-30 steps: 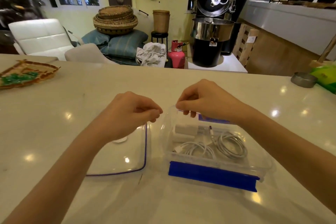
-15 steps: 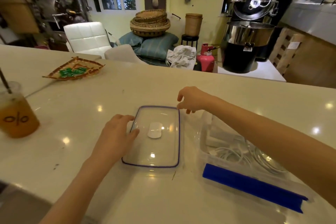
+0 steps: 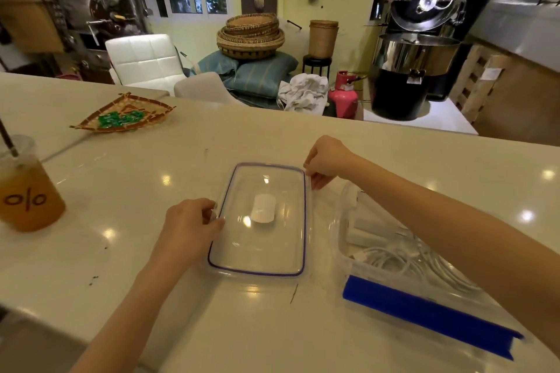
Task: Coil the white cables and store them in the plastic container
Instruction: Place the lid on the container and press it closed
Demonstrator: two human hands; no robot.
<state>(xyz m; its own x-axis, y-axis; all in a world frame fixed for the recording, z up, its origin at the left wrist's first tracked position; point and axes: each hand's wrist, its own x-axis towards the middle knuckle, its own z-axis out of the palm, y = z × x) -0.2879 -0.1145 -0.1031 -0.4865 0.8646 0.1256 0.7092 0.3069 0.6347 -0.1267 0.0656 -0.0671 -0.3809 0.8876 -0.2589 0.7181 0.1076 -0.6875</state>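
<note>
A clear plastic lid (image 3: 272,239) with a purple seal line and a white sticker lies flat on the white counter. My left hand (image 3: 191,227) grips its left edge. At the lid's far right corner my right hand (image 3: 325,160) pinches the rim. To the right stands the clear plastic container (image 3: 345,233) with a blue clip (image 3: 430,315) along its near side. Coiled white cables (image 3: 406,263) and a white charger block lie inside it, partly hidden by my right forearm.
An iced drink cup (image 3: 27,194) with a straw stands at the far left of the counter. A woven tray (image 3: 121,119) with green pieces lies at the back left. Behind the counter are chairs, baskets, a pink gas cylinder and a roasting machine.
Both hands left the container and moved left to the lid. They now hold its edges, the left at the side, the right at the far corner. The view turned left.
</note>
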